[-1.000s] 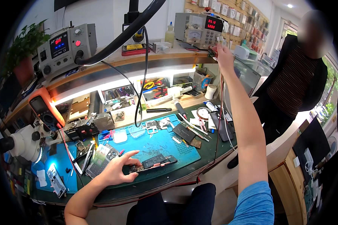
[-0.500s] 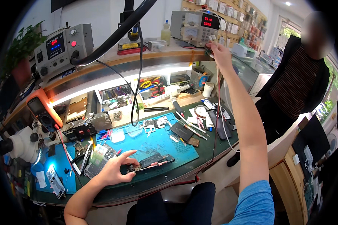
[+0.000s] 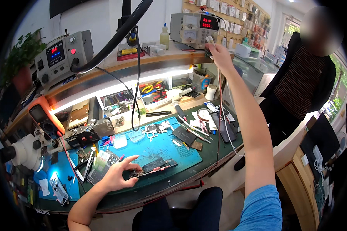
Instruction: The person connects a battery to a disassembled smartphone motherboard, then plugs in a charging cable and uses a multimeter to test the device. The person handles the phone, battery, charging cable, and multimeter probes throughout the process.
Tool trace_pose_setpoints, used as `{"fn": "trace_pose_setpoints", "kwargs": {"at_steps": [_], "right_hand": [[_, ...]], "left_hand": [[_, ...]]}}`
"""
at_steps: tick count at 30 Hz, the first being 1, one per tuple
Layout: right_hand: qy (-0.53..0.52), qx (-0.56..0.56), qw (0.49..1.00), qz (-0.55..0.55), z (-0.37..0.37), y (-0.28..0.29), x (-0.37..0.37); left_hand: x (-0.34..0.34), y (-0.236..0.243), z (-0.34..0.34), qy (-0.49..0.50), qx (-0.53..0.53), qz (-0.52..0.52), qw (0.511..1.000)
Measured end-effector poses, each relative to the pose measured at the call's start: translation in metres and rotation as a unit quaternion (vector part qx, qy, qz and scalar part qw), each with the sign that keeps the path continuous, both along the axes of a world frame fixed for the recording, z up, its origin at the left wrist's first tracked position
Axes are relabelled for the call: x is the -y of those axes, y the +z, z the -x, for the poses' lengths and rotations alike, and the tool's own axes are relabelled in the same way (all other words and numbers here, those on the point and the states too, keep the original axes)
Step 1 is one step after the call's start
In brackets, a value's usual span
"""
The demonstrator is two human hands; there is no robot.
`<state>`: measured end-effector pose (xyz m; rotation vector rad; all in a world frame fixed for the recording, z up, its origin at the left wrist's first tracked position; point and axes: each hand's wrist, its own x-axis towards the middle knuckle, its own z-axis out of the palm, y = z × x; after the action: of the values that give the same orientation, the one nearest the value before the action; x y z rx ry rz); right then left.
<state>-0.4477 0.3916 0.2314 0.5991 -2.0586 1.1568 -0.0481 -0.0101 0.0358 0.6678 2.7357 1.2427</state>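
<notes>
My left hand [image 3: 121, 174] is at the left end of an opened phone [image 3: 158, 167], gripping that end between thumb and fingers. The phone's dark battery and inner parts face up, and it lies over the front of a blue work mat [image 3: 192, 154]. My right arm stretches far up to the shelf, where my right hand [image 3: 218, 55] is closed beside a bench power supply [image 3: 187, 34] with a red display. White plugs [image 3: 209, 40] stick up at its fingertips, and cables [image 3: 219, 104] hang below it. What exactly the fingers grip is hidden.
On the left stand a microscope [image 3: 25, 152], an orange multimeter [image 3: 46, 117] and another phone [image 3: 59, 189]. Tools [image 3: 154, 88] fill bins under the shelf. A thick black hose [image 3: 115, 36] crosses overhead from a grey station [image 3: 64, 57]. A person [image 3: 296, 81] stands at the right.
The lower reading on the power supply's display has changed. The whole view has shifted slightly; both hands keep nearly the same places, the left at the phone, the right by the power supply.
</notes>
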Motion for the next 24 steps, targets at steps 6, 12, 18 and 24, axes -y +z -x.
{"fn": "trace_pose_setpoints", "kwargs": {"at_steps": [6, 12, 18, 24], "right_hand": [[0.143, 0.172, 0.973, -0.054, -0.12, -0.042, 0.006], [0.101, 0.209, 0.921, -0.312, -0.24, -0.125, 0.016], [0.147, 0.036, 0.886, -0.437, -0.26, -0.204, 0.023], [0.063, -0.289, 0.862, -0.41, -0.266, -0.221, 0.027]], "left_hand": [[0.008, -0.002, -0.005, 0.005, -0.014, 0.01, 1.0], [0.004, 0.0, -0.002, 0.012, -0.012, 0.018, 1.0], [0.001, 0.0, -0.002, 0.038, 0.029, -0.018, 0.999], [0.008, -0.005, -0.002, 0.017, -0.021, 0.025, 0.999]]}}
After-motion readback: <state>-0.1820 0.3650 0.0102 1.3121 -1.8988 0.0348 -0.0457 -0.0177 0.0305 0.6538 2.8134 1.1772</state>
